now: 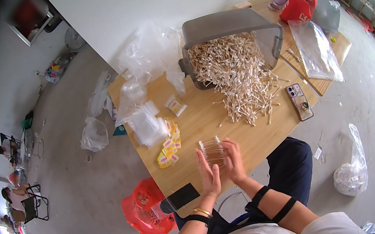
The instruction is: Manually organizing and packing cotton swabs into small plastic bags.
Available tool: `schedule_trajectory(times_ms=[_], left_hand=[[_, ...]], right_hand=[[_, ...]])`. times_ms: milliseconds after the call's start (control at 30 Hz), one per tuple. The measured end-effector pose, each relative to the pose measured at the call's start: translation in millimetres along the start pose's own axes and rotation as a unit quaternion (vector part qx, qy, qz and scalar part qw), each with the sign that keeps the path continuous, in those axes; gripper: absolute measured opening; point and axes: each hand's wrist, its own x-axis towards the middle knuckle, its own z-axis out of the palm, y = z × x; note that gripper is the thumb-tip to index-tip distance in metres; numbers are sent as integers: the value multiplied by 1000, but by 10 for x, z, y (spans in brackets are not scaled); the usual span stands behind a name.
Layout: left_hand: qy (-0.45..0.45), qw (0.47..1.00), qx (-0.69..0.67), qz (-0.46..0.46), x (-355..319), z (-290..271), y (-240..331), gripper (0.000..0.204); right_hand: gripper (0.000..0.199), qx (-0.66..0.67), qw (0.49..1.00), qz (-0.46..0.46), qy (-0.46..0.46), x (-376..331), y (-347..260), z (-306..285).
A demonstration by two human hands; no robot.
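On the wooden table (pixel 260 137), a neat layer of cotton swabs (pixel 211 150) lies side by side between my hands. My left hand (pixel 209 177) stands on edge along its left side, fingers stretched out. Against the right side rests my right hand (pixel 233 160), its fingers extended and slightly bent. Neither hand is closed around the swabs. Farther back, a grey plastic bin (pixel 226 23) is tipped on its side, and a large heap of loose swabs (pixel 234 69) spills from it toward me.
Left of the swabs are yellow printed cards (pixel 170 144), clear small bags (pixel 148 126) and a filled packet (pixel 175 105). A phone (pixel 299 102) lies at the right edge, a black flat object (pixel 184 197) at the near-left corner. A red bag (pixel 146 210) sits below the table's left side.
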Motion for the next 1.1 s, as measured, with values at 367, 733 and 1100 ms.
schedule_trajectory(times_ms=[367, 733, 1100], left_hand=[[-206, 845, 487, 76, 86, -45, 135, 96], [-225, 847, 474, 80, -92, -27, 73, 100], [-220, 817, 529, 68, 209, 49, 184, 102]], right_hand=[[40, -253, 963, -66, -62, 101, 121, -498], [38, -256, 962, -81, -54, 95, 92, -512], [40, -291, 952, -75, -64, 93, 113, -511]])
